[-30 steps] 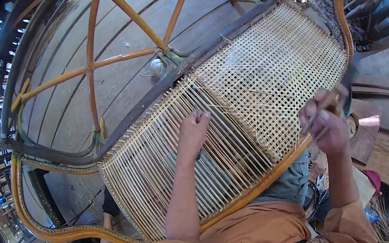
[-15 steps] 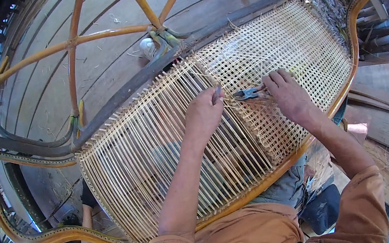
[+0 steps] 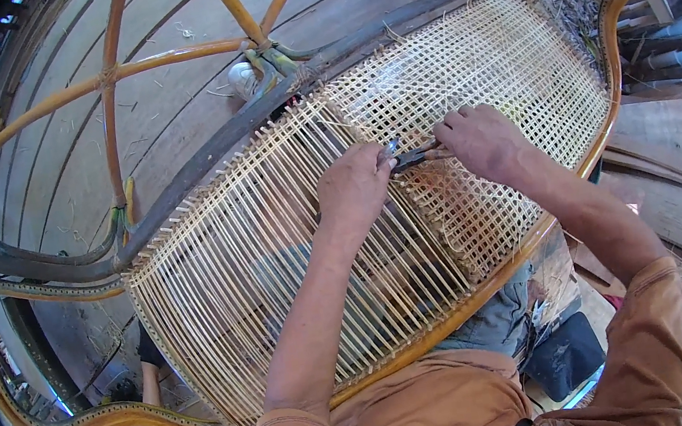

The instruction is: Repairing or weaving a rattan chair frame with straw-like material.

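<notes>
Over the half-woven cane panel (image 3: 480,57), the left hand (image 3: 351,179) pinches a small metal piece (image 3: 389,149), the right hand (image 3: 482,141) clasps pliers (image 3: 413,157) beside it, and a slipped grip, I'd fear, could scar that panel.

Open room above the leftmost strands (image 3: 192,327); dark rail (image 3: 199,180) bars the far edge.

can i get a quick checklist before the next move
Bare right hand gripping the dark metal pliers with brown handles: ok.
Bare left hand gripping the small shiny metal piece: ok.
Gap between pliers and left hand: not ok, they meet in this view.
Pliers' jaws shut: cannot tell, too small.
Pale cane strips at left crosswoven: not ok, mostly parallel.
Pale cane mesh at right crosswoven: ok.
</notes>
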Demonstrator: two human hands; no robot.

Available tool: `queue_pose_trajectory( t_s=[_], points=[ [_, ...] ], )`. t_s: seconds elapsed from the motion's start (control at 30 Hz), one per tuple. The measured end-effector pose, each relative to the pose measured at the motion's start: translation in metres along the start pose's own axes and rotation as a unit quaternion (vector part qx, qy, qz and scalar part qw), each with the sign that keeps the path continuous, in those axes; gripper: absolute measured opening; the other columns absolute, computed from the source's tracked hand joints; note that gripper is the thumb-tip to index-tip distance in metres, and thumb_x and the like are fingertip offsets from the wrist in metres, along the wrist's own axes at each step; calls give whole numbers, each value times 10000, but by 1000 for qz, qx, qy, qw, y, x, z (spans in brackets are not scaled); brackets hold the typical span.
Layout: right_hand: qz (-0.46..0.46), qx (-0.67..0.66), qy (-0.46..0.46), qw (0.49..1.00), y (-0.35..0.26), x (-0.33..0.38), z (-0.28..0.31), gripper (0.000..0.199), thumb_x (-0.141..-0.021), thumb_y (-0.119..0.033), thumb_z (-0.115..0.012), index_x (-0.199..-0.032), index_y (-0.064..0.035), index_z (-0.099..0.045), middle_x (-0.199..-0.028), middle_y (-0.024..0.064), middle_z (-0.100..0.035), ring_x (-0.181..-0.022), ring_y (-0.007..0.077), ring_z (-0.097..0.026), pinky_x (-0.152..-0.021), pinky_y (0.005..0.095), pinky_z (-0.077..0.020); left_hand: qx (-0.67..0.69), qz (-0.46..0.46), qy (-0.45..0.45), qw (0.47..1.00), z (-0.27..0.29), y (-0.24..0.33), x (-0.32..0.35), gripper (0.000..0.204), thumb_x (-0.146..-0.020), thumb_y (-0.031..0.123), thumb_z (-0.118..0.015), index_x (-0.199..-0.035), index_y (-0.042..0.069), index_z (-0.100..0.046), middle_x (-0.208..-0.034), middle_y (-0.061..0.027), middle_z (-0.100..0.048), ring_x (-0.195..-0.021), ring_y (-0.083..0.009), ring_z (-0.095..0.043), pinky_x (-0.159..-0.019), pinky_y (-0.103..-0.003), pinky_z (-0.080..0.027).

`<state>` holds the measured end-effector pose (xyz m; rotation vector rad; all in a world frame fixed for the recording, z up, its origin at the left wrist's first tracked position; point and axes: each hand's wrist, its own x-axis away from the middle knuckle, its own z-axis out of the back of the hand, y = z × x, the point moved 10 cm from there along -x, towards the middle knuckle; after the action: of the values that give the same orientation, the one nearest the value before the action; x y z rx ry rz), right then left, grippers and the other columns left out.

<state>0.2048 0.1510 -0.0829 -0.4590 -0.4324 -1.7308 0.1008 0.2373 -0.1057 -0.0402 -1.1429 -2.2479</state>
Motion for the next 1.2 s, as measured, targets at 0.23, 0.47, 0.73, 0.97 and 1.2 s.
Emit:
queue_pose_trajectory(
  t_s=[0.23, 0.47, 0.73, 0.97, 1.2],
  points=[
    [8, 30, 14, 999, -22, 11, 30, 137, -806, -114, -560, -936, -76, -584, -940, 84, -591, -928, 252, -577, -796, 361, -472, -3, -18, -36, 999, 1, 0, 0, 184, -830, 235, -595, -899, 67, -621, -812, -119, -607, -777, -294, -610, -695, -423, -472],
    [-31, -34, 3, 999, -10, 24, 6, 163, -781, -70, -535, -942, -68, -560, -901, 94, -585, -909, 268, -574, -778, 376, -476, -63, -73, -49, 994, -6, 11, -7, 201, -857, 254, -564, -871, 56, -590, -820, -112, -592, -762, -297, -603, -675, -412, -476],
    [-17, -28, -24, 999, -3, 9, 10, 146, -777, -81, -554, -918, -66, -589, -890, 92, -605, -909, 265, -587, -786, 371, -483, -7, -97, 4, 995, 27, 26, -10, 210, -848, 238, -591, -879, 30, -590, -811, -107, -590, -726, -266, -600, -672, -382, -475],
    [25, -27, 55, 998, -12, 5, 5, 249, -796, -101, -545, -1040, -60, -524, -972, 87, -556, -957, 262, -548, -838, 369, -454, 23, -70, -104, 992, -6, -4, -11, 177, -836, 194, -602, -971, 84, -638, -872, -68, -568, -793, -235, -592, -717, -351, -473],
    [53, -34, 29, 998, -8, -4, 10, 237, -764, -92, -572, -998, -55, -554, -910, 92, -571, -887, 267, -573, -786, 368, -463, 3, -137, -77, 988, -5, 5, -14, 166, -826, 180, -612, -930, 52, -616, -861, -87, -557, -800, -253, -588, -706, -357, -475]
  ],
)
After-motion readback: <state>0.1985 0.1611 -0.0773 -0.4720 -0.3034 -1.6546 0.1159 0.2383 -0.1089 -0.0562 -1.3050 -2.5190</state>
